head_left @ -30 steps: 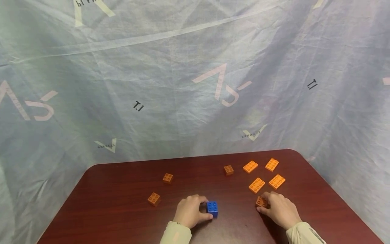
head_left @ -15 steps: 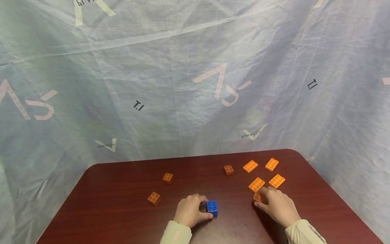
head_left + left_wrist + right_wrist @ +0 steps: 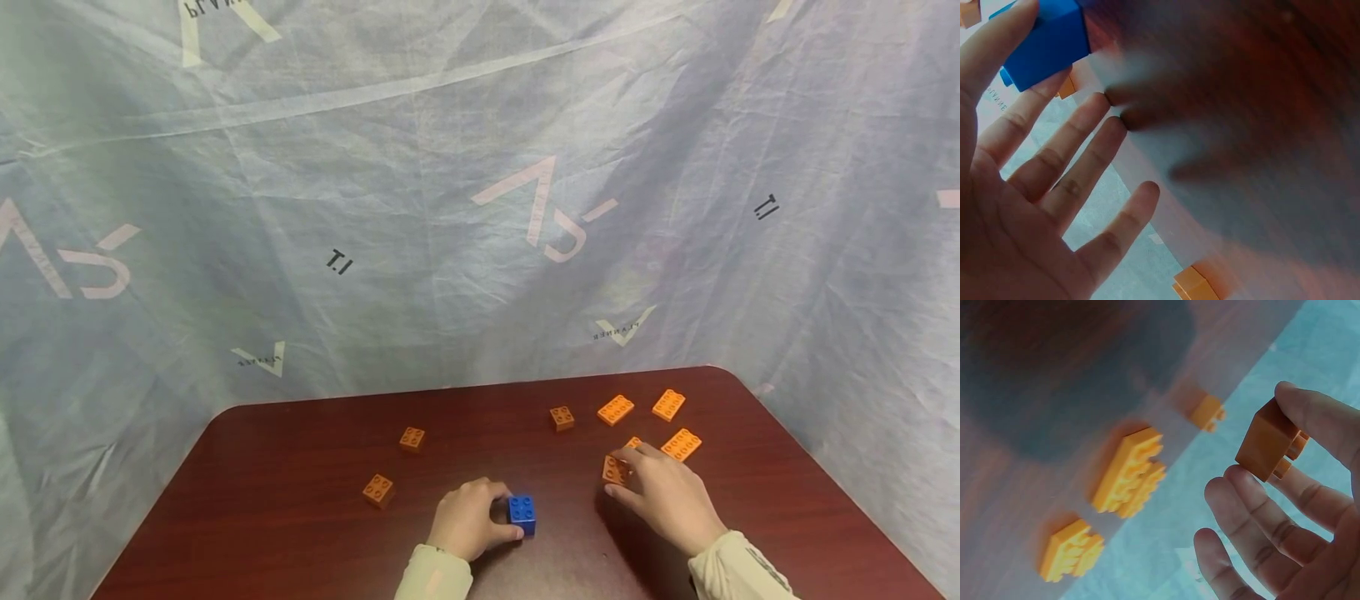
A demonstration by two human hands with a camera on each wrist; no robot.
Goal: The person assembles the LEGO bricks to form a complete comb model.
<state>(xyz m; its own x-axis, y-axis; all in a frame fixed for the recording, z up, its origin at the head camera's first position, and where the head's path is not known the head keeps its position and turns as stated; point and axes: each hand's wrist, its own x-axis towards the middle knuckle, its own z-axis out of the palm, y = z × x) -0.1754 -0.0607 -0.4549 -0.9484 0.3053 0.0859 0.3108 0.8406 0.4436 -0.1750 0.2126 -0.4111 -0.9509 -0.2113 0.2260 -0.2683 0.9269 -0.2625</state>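
Note:
My left hand [image 3: 467, 522] pinches a blue toy building brick [image 3: 522, 514] between thumb and index finger, near the front middle of the table. In the left wrist view, the blue brick [image 3: 1054, 47] sits at the tips of thumb and index finger while the other fingers spread out below. My right hand [image 3: 670, 495] pinches a small brown-orange building brick [image 3: 615, 470] between thumb and fingers. This brown-orange brick [image 3: 1266, 444] appears raised off the table in the right wrist view. Behind the right hand, a flat orange brick [image 3: 635, 442] is mostly hidden.
Three flat orange bricks [image 3: 616, 410] [image 3: 669, 404] [image 3: 681, 446] lie at the back right of the dark red table [image 3: 285, 517]. Small brown-orange bricks [image 3: 378, 490] [image 3: 412, 439] [image 3: 562, 418] stand at the left and back middle. A grey cloth [image 3: 420, 317] hangs behind the table.
My right hand has moved left and away from me, carrying the brown-orange brick, and now covers most of one flat orange brick. My left hand and the blue brick have stayed in place.

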